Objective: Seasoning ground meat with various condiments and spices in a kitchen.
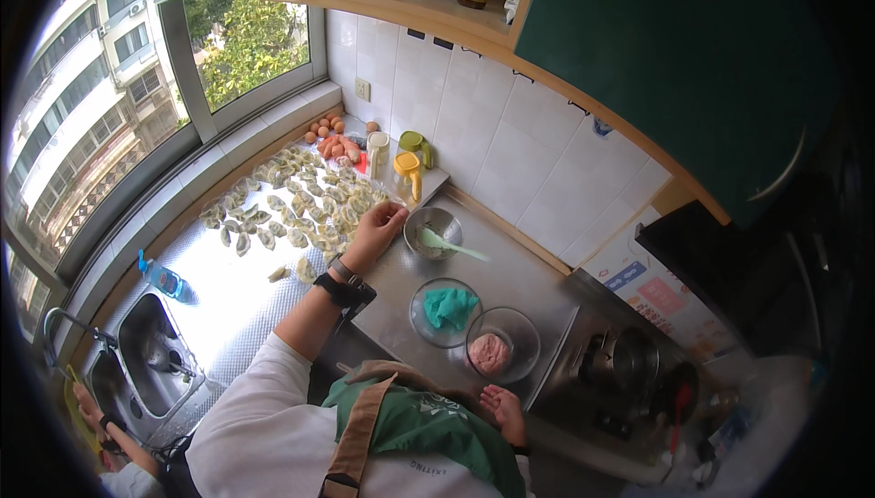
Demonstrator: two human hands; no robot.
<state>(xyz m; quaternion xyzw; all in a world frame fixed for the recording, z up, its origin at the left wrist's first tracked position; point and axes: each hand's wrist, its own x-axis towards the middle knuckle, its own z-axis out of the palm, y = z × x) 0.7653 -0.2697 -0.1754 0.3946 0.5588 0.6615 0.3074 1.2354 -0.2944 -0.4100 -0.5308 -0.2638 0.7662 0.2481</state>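
My left hand (380,230) reaches over the counter beside a metal bowl (433,233), its thumb and fingers pinched together near the bowl's rim; whether something thin is between them is not clear. A pale green spatula (444,244) leans in that bowl. Low in front of my apron, my right hand (504,410) has its palm turned up, fingers apart, nothing in it. Just beyond it stands a glass bowl (525,344) with ground meat (489,354) inside. Next to that, a second glass bowl (418,312) holds a turquoise cloth or plastic (449,308).
Many dumplings (301,211) cover the counter by the window, with eggs (325,126) and several jugs (408,173) behind. A blue bottle (163,279) stands near the sink (152,354). A stove with a pan (634,356) is right. Another person's hands (87,406) are lower left.
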